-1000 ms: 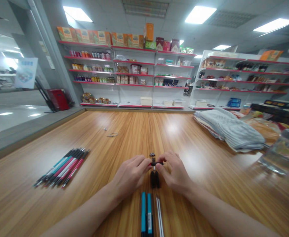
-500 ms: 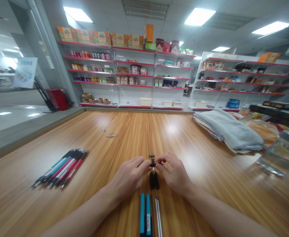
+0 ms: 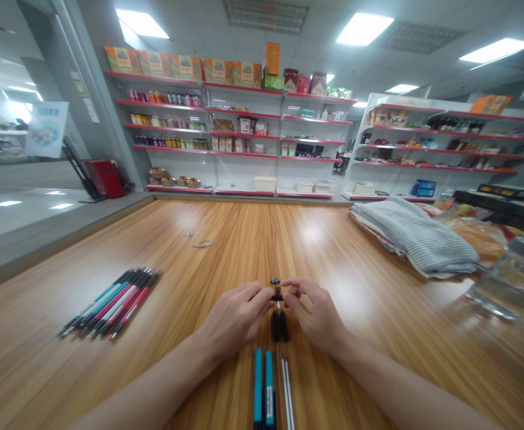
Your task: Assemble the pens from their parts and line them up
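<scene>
My left hand (image 3: pixel 235 313) and my right hand (image 3: pixel 312 310) meet at the middle of the wooden table (image 3: pixel 199 269). Both pinch a small dark pen part (image 3: pixel 276 295) between their fingertips. Just beyond it lies a tiny metal tip piece (image 3: pixel 275 280). Two short black pen pieces (image 3: pixel 279 325) lie right below the fingers. Nearer to me lie two blue pen barrels (image 3: pixel 264 388) side by side and two thin white refills (image 3: pixel 288 393).
A row of several finished pens (image 3: pixel 112 302) in blue, pink and black lies at the left. A small spring and wire (image 3: pixel 202 243) lie farther back. Folded striped cloth (image 3: pixel 416 236) and a clear container (image 3: pixel 510 278) sit at the right. Store shelves (image 3: pixel 244 137) stand behind.
The dark part looked longer between my fingers a second ago; now my fingertips are closer together on it. The hands stay in the same spot.
</scene>
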{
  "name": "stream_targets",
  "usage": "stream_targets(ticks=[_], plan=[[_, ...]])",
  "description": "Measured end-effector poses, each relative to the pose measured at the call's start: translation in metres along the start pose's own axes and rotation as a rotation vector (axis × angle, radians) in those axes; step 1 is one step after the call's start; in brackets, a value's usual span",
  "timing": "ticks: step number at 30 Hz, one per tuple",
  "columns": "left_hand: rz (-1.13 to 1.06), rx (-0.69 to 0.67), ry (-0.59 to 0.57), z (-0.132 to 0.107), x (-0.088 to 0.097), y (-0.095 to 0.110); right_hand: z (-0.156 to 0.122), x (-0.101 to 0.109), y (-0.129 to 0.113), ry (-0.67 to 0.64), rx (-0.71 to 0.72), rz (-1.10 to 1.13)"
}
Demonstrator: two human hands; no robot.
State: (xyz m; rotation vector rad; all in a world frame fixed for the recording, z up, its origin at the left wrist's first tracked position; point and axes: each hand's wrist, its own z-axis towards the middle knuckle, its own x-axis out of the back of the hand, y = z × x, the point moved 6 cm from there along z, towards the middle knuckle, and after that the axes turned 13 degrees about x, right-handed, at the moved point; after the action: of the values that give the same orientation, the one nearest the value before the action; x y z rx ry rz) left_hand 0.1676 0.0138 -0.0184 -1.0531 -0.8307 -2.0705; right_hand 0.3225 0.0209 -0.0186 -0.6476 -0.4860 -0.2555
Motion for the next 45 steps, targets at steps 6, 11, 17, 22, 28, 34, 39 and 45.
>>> stream_targets(ticks=[6,11,17,22,28,34,39,45], plan=[[-0.013,0.023,-0.013,0.0,0.0,-0.001,0.0,0.002,-0.003,-0.006,0.047,-0.016],[-0.059,0.016,-0.041,0.0,-0.002,0.001,0.001,0.0,-0.005,-0.058,0.058,-0.017],[-0.026,0.026,-0.045,0.0,0.001,0.002,0.002,0.002,-0.007,-0.042,0.076,-0.023],[0.028,0.066,-0.059,0.001,0.0,0.0,0.002,0.004,-0.012,-0.036,0.109,-0.004],[0.087,0.099,-0.057,0.002,-0.001,-0.003,0.003,0.004,-0.011,-0.053,0.1,-0.006],[0.18,0.107,-0.029,0.002,-0.002,-0.006,0.003,0.006,-0.012,-0.029,0.085,0.0],[0.196,0.112,-0.023,0.001,-0.004,-0.01,0.0,0.014,0.007,0.075,-0.069,-0.004],[0.149,0.095,-0.076,-0.002,-0.002,-0.011,-0.003,0.011,0.048,-0.051,-0.312,0.26]])
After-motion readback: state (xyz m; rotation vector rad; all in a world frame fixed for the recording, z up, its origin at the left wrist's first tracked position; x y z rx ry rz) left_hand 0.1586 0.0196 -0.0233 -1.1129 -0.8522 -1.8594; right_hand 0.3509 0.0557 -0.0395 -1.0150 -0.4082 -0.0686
